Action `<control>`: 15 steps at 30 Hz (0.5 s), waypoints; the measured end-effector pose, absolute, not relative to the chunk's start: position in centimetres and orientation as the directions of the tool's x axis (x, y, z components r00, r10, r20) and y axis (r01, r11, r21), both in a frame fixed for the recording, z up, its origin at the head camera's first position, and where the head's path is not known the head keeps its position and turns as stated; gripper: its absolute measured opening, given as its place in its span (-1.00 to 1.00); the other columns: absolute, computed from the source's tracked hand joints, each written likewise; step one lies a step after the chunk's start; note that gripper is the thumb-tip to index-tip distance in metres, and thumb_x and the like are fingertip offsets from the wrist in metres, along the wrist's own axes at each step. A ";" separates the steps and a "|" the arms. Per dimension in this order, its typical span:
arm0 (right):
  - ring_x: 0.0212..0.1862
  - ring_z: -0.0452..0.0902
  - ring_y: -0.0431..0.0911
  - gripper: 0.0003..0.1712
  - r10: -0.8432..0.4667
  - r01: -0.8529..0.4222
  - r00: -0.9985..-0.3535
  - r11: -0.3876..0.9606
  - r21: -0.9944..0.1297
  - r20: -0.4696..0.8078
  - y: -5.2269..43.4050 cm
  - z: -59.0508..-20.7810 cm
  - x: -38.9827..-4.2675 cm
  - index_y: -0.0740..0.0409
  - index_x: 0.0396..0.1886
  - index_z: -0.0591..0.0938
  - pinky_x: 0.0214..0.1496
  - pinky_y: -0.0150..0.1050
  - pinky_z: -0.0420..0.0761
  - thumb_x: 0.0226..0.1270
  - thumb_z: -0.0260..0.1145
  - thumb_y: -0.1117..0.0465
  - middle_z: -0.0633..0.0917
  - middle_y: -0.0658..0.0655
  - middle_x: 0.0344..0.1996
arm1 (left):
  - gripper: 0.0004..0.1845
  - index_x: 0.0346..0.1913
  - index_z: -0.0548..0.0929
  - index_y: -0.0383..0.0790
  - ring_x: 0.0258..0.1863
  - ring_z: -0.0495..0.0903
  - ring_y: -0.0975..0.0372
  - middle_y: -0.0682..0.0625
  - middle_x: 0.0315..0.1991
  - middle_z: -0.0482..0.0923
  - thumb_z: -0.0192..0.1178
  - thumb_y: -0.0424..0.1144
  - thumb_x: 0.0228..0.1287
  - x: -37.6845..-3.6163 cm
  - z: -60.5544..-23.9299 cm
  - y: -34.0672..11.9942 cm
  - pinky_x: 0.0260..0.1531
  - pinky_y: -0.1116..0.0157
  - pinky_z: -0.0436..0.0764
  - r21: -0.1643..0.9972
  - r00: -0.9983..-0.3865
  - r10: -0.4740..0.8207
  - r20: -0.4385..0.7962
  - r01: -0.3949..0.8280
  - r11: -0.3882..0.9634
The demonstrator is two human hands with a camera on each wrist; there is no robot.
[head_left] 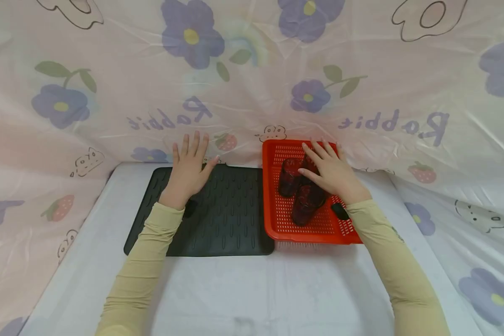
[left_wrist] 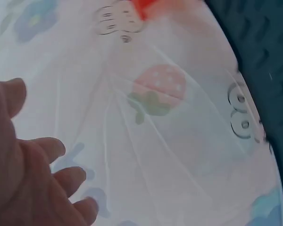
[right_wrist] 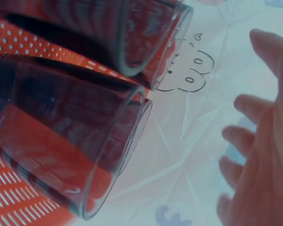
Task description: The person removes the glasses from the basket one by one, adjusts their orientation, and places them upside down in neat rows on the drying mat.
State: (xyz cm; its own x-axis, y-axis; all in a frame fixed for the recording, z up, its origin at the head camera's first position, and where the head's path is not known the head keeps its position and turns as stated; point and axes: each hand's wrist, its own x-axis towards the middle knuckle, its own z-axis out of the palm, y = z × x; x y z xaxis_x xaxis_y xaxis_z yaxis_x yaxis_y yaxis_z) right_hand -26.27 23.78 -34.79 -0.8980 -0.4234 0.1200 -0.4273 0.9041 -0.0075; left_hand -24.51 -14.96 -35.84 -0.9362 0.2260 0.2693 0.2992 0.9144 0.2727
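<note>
Fingers of the right hand [head_left: 333,175] lie straight and spread over the glasses [head_left: 302,189], which lie on their sides in the red basket [head_left: 319,231]. Left hand [head_left: 188,170], grip apart too, rests flat on the black mat [head_left: 231,210] beside it.

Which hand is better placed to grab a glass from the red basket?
Right. The right hand hovers open directly over the glasses lying in the red basket. The left hand lies flat on the black mat, beside the basket.
</note>
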 end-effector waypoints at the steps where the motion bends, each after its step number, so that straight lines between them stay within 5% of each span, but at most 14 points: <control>1: 0.49 -0.29 0.13 -0.10 -0.442 -0.448 -0.889 0.894 -0.027 0.121 23.8 -34.7 -26.3 -0.02 0.54 0.03 0.42 0.10 -0.50 0.38 -0.02 -0.35 -0.03 0.18 0.50 | -0.23 0.53 -0.25 -0.05 0.46 -0.43 -0.06 -0.14 0.52 -0.38 -0.30 0.24 0.47 -24.5 -35.7 -15.3 0.34 -0.11 -0.49 0.321 -0.935 0.234 0.268 0.316 0.893; 7: 0.45 -0.06 0.19 -0.22 -0.522 -0.542 -0.838 0.828 -0.139 0.158 24.2 -34.4 -26.1 0.17 0.43 0.28 0.45 0.14 -0.13 0.36 0.23 -0.13 0.17 0.27 0.43 | -0.21 0.53 -0.16 -0.02 0.47 -0.34 -0.05 -0.15 0.52 -0.35 -0.13 0.21 0.44 -23.8 -35.1 -16.6 0.35 -0.20 -0.20 0.572 -0.924 0.279 0.261 0.381 0.727; 15: 0.36 0.17 0.12 -0.33 -0.530 -0.558 -0.829 0.758 -0.339 0.180 24.0 -34.1 -25.2 0.19 0.36 0.38 0.38 0.11 0.17 0.32 0.32 0.04 0.36 0.23 0.32 | -0.27 0.52 0.01 0.02 0.45 -0.02 0.02 -0.07 0.50 -0.07 0.02 0.11 0.42 -23.0 -35.3 -17.7 0.32 -0.10 0.15 0.743 -0.928 0.251 0.277 0.372 0.556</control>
